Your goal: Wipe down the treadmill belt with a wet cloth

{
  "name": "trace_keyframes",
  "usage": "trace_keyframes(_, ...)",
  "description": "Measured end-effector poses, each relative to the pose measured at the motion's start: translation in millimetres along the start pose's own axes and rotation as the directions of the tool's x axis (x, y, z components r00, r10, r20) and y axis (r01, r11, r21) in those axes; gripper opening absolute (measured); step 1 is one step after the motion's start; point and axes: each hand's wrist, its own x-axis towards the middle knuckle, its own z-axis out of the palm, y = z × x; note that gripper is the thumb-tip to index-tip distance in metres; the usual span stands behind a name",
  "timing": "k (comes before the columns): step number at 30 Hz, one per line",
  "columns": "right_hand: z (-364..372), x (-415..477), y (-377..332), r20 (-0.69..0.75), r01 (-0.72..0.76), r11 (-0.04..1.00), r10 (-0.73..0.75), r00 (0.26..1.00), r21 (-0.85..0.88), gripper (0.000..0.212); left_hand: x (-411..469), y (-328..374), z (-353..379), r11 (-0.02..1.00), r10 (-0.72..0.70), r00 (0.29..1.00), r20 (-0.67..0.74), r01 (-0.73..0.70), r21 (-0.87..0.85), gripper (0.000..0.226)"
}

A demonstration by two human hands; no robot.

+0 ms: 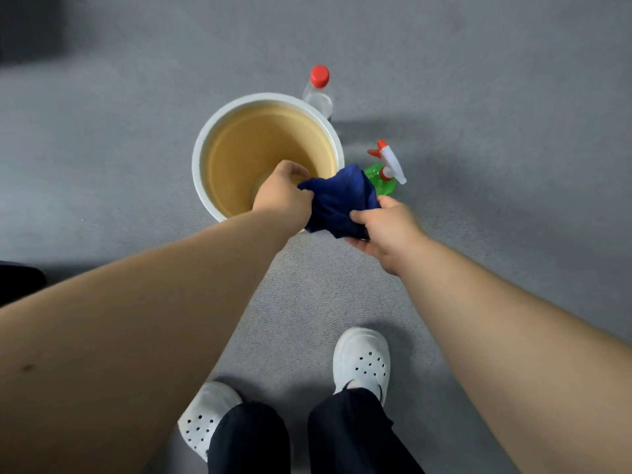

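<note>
Bucket on the far left of the group: a white bucket with a tan inside stands on the grey floor. Whether it holds water cannot be told from above. The left hand hovers over the near rim of the bucket, fingers curled round one end of a dark blue cloth. The cloth is bunched and stretched between both hands, above the bucket's right edge and off the floor. Behind the bucket, touching or just beside its far rim, stands a clear bottle with a red cap. The right hand grips the other end of the cloth, thumb on top and fingers curled underneath. Just beyond it a green spray bottle with a white and orange trigger stands on the floor, near the bucket's right side. A pair of white shoes marks where the person stands, close to the bucket.

As to progress, this looks like preparation only: the cloth is being handled at the bucket, perhaps wrung or wetted, though no drips show. No treadmill belt is in view, so by this evidence the wiping itself has not begun, and all of it is left to do.
</note>
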Motion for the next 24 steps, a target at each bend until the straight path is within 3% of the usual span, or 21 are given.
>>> trace_keyframes(6,11.5,27.8,23.5,0.075,-0.133,0.990,0.136,0.988,-0.042,0.014,37.6,-19.8,18.0,0.991,0.093,0.989,-0.112,-0.102,-0.082,0.020)
trace_keyframes(10,-3.3,24.9,25.0,-0.043,0.005,1.000,-0.005,0.999,-0.004,0.013,38.3,-17.7,18.2,0.985,0.169,0.983,-0.076,-0.166,0.043,0.003)
trace_keyframes(12,-9.5,23.7,18.9,-0.030,0.091,0.995,-0.090,0.995,0.041,0.014,36.7,-15.9,14.9,0.953,0.231,0.972,-0.042,-0.217,0.210,0.021)
trace_keyframes(14,-9.9,26.7,16.3,-0.017,0.121,0.992,-0.122,0.992,-0.040,0.010,33.3,-15.8,15.3,0.904,0.284,0.959,-0.016,-0.263,0.336,0.042)
trace_keyframes(17,-0.8,34.8,16.3,0.008,0.076,0.994,-0.075,0.997,-0.073,0.009,20.6,-16.8,21.6,0.848,0.315,0.941,0.122,-0.337,0.409,0.026)
trace_keyframes(20,5.6,41.2,20.5,0.019,0.015,0.999,-0.014,1.000,-0.044,0.012,11.9,-22.9,22.9,0.835,0.309,0.934,0.180,-0.357,0.418,0.047)
trace_keyframes(24,1.6,42.2,20.2,-0.035,0.020,0.998,-0.022,0.999,-0.061,0.006,12.0,-16.5,24.0,0.826,0.343,0.923,0.176,-0.386,0.410,0.037)
